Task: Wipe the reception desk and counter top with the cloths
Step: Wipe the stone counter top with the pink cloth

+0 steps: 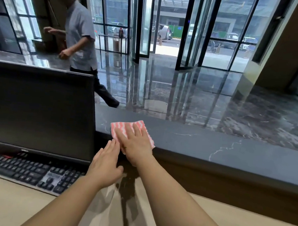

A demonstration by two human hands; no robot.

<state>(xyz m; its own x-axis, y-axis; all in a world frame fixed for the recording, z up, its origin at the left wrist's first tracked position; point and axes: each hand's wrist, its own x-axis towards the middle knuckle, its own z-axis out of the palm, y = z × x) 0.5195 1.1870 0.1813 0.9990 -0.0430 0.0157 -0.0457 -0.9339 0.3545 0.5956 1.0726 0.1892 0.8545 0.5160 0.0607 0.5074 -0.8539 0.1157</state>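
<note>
Seen from a head-worn camera, a person behind a lobby reception desk (8, 201) presses a flat right hand (136, 145) onto a pink-and-white striped cloth (125, 127). The fingers are straight and spread apart, pointing toward eleven o'clock. The cloth lies folded on the dark, white-veined counter top (214, 146), at that ledge's near edge. It sits just to the three o'clock side of a black monitor (35, 109), and the palm covers its near half.

The left hand (105, 166) is open too, its fingers straight and close together, and it holds nothing. It sits at seven o'clock from the right hand, with its fingertips up against the near lip of the counter beside the right thumb. Whether they touch the cloth cannot be told.

A black keyboard (20, 170) lies on the pale wooden desk below the monitor, at nine o'clock from the left wrist. Both bare forearms reach in from the six o'clock edge of the view.

Beyond the counter, a passer-by (80, 33) in a grey short-sleeved shirt and dark trousers strides across the polished marble floor (200, 99) at eleven o'clock. Glass entrance doors (146, 21) stand at twelve o'clock, with parked cars visible outside.
</note>
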